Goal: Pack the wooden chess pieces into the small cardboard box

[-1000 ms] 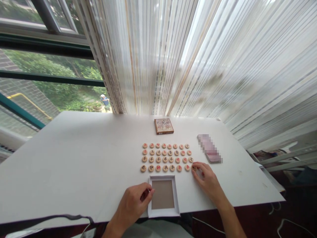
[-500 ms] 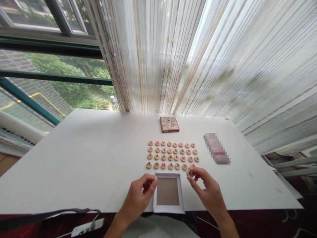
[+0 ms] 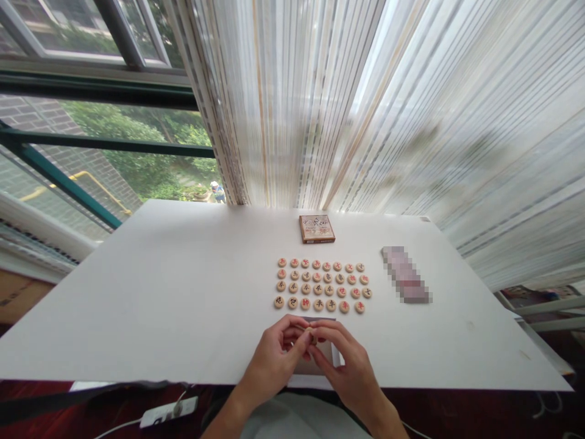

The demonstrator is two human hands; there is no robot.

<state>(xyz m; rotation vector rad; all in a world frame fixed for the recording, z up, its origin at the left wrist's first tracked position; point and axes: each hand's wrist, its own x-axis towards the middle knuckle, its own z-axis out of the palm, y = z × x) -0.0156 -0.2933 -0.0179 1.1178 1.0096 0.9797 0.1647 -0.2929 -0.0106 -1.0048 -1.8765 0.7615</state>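
My left hand point(image 3: 275, 353) and my right hand point(image 3: 346, 352) meet fingertip to fingertip above a shallow open box point(image 3: 311, 381) at the table's near edge. Pinched between both hands is a round wooden Chinese chess piece point(image 3: 312, 334), largely covered by my fingers. Just beyond the hands, several more Chinese chess pieces point(image 3: 319, 305) lie flat in four rows, marked with red or black characters. My forearms and hands hide much of the box's rim and its grey-brown bottom.
A printed flat box point(image 3: 317, 229) lies behind the rows. To the right is a blurred pinkish stack point(image 3: 406, 274). The white table point(image 3: 183, 292) borders a window and a striped curtain point(image 3: 292, 110). A power strip point(image 3: 169, 411) sits below the near edge.
My right hand has brought the chess piece leftward from beside the front row to above the open box. My left hand has moved in to meet it, and both now grip the piece.
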